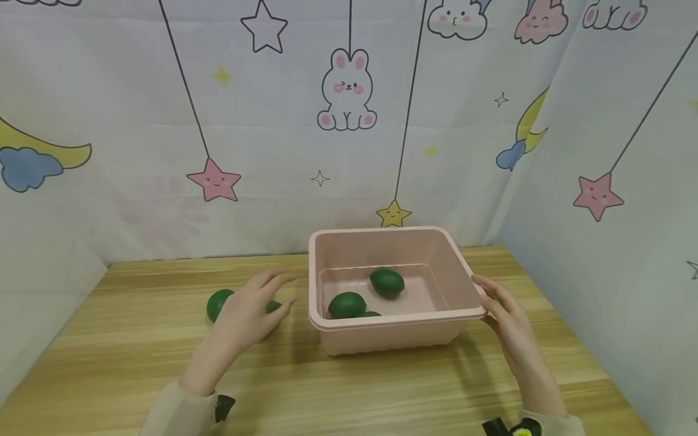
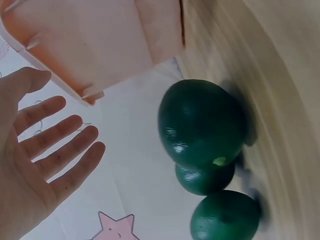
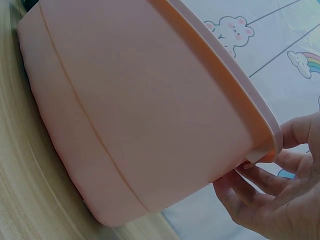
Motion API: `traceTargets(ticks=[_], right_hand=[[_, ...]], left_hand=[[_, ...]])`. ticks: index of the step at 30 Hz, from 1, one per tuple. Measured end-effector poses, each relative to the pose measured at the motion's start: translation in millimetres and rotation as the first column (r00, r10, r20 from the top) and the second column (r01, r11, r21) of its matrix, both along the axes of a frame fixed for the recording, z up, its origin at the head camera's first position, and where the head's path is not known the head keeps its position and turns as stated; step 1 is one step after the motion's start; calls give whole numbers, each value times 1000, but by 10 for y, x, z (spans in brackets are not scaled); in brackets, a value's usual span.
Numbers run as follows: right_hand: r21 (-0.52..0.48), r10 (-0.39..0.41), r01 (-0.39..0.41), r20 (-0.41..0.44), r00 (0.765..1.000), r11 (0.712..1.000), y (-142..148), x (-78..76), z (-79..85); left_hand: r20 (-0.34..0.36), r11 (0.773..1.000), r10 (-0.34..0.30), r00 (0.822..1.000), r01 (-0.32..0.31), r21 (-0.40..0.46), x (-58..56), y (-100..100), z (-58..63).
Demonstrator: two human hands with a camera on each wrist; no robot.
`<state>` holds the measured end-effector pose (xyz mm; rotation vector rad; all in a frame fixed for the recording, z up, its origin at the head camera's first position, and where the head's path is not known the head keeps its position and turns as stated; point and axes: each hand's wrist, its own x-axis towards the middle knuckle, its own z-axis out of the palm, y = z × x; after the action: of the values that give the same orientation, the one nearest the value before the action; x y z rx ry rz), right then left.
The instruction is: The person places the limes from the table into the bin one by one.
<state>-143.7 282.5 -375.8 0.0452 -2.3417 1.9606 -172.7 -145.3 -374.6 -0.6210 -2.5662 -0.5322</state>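
Observation:
A pink plastic bin [image 1: 392,336] stands on the table, with dark green limes inside: one lime [image 1: 387,283] near the middle, another lime [image 1: 347,305] at the front left, and a third mostly hidden by the front wall. My right hand [image 1: 507,321] grips the bin's right rim, thumb on top and fingers curled beneath, as the right wrist view [image 3: 280,180] confirms. Left of the bin, my left hand [image 1: 248,309] hovers with spread fingers and holds nothing. Behind and under it are more limes [image 1: 219,303]; the left wrist view has three, the nearest lime [image 2: 202,125] large.
The wood-grain table [image 1: 349,393] runs back to a white cloth backdrop [image 1: 283,133] printed with rabbits, stars and clouds. More of this cloth hangs along the left and right sides. The bin sits close to the table's back edge.

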Motion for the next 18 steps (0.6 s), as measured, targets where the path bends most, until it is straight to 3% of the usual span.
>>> traceTargets(ticks=[6, 13, 18], right_hand=[[3, 1, -1, -3, 1000, 1000, -5, -3, 2], [15, -1, 1, 0, 1000, 1000, -16, -6, 7], [-6, -4, 4, -7, 1000, 1000, -6, -1, 8]], left_hand=[[18, 999, 35, 999, -35, 5, -18, -68, -126], [78, 998, 66, 995, -66, 4, -8, -119, -207], [81, 997, 78, 994, -77, -20, -39, -165, -269]])
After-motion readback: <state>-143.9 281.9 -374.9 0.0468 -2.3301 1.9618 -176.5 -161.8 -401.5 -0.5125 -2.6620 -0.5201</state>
